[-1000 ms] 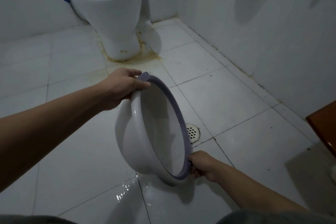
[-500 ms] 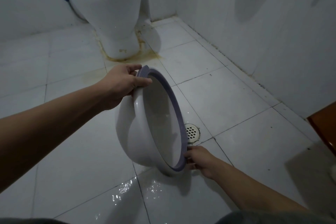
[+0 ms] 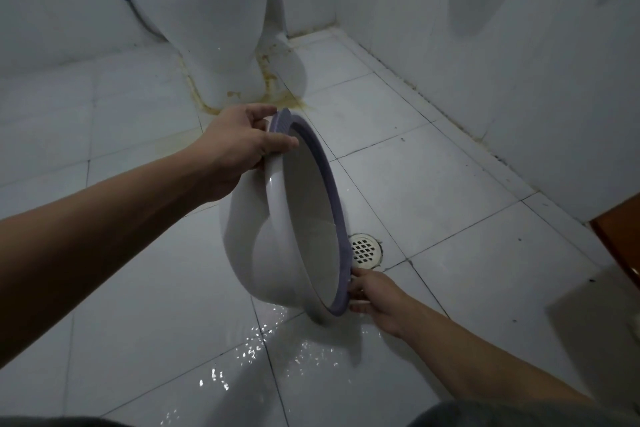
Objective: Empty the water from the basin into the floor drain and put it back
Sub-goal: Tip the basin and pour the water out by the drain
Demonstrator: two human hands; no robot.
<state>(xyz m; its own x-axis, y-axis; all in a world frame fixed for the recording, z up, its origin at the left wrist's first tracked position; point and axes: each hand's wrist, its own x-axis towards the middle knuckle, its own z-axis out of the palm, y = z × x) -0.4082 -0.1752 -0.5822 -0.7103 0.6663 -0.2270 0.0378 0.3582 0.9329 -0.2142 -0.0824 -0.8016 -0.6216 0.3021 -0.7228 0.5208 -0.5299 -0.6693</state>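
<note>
Tipping the Basin Toward the Drain

Holding the basin (image 3: 294,218) almost on its side, both hands keep its open mouth facing the floor drain (image 3: 365,250), which sits just beside the lowered edge of the purple rim. The left hand (image 3: 239,149) is closed over the raised part of the rim, thumb on the purple band and fingers wrapped behind, so it can lift and steer the tilt. The right hand (image 3: 372,295) is clamped on the low part of the rim near the floor, acting as the pivot and steadying the pour point. Little or no water is visible inside the bowl, so the emptying looks close to done. A wet, glistening patch (image 3: 263,350) lies on the tiles in front of the basin, nearer the camera than the drain, suggesting some water missed. A toilet (image 3: 204,10) stands farther back, well apart. Putting the basin back is not yet done.
</note>
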